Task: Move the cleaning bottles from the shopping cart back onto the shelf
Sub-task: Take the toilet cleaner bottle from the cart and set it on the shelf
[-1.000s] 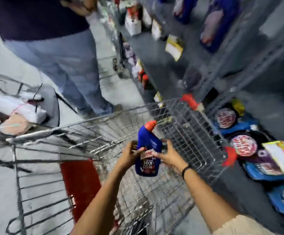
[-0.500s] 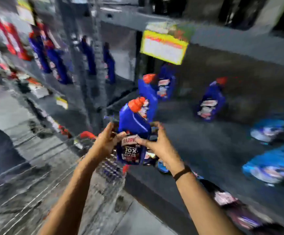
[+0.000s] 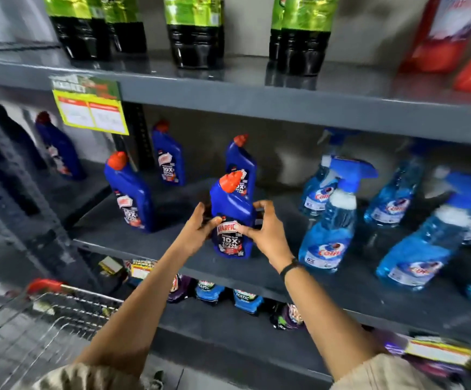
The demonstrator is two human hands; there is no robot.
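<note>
A dark blue cleaning bottle [image 3: 233, 218] with an orange-red cap and a Harpic label stands upright on the front part of the grey middle shelf [image 3: 155, 243]. My left hand [image 3: 200, 229] grips its left side and my right hand [image 3: 262, 232] grips its right side, thumbs across the label. Three matching blue bottles stand on the same shelf: one to the left [image 3: 130, 192], one behind [image 3: 242, 159] and one further back [image 3: 169, 156]. The wire shopping cart [image 3: 48, 313] with a red handle sits at the lower left.
Pale blue spray bottles [image 3: 330, 220] fill the shelf's right side, close to my right wrist. Dark bottles with green labels [image 3: 195, 29] stand on the shelf above. A yellow price tag [image 3: 91, 114] hangs from that shelf's edge. Pouches [image 3: 245, 299] lie on the shelf below.
Both hands carried the blue bottle up out of the cart, rightward and onto the middle shelf. The view swung from the cart to the shelf front.
</note>
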